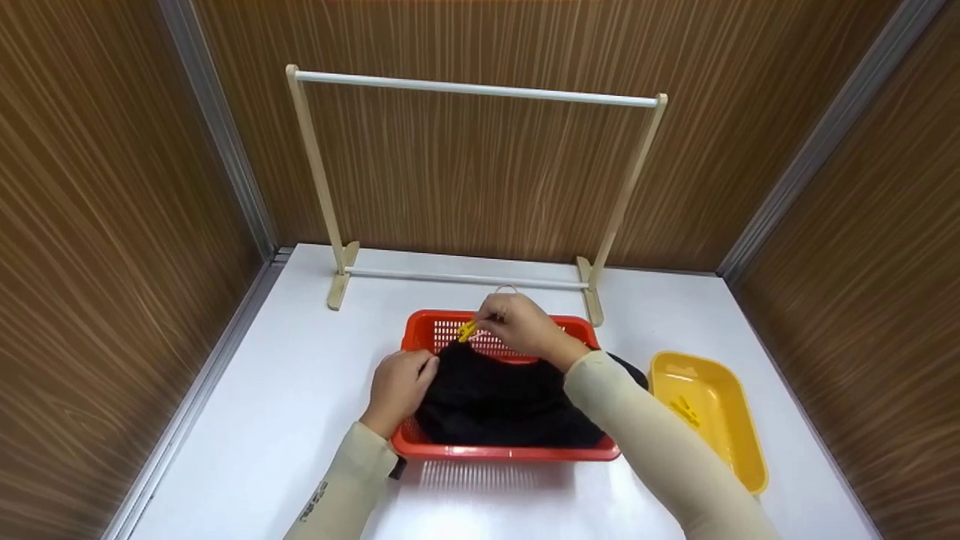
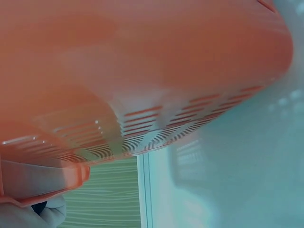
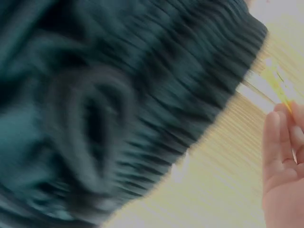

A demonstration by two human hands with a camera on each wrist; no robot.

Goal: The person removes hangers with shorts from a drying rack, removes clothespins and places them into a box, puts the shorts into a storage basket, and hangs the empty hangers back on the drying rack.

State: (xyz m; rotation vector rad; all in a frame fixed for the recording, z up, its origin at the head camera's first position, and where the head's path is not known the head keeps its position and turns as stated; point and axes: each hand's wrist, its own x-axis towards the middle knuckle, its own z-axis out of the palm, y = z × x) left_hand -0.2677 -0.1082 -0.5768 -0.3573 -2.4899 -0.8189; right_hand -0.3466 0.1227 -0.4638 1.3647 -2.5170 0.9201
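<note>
A black garment (image 1: 510, 401) with a gathered elastic waistband (image 3: 190, 90) and a cord loop (image 3: 118, 99) lies bunched in the red basket (image 1: 510, 453). My right hand (image 1: 521, 326) pinches a yellow clothespin (image 1: 466, 330) at the garment's upper left corner. In the right wrist view the same clothespin (image 3: 278, 85) sticks out from the fingertips. A thin pinkish hook (image 1: 506, 286), like that of a clothes hanger, shows above the right hand; the rest is mostly hidden. My left hand (image 1: 401, 382) holds the garment's edge at the basket's left rim, black cloth (image 2: 39, 207) showing between its fingers.
Behind the basket stands a wooden rack with a white top bar (image 1: 480, 88) and a lower bar (image 1: 465, 278). A yellow tray (image 1: 739, 420) at the right holds yellow clothespins (image 1: 684, 411). Wood-grain panels (image 1: 480, 172) enclose the white table (image 1: 300, 360).
</note>
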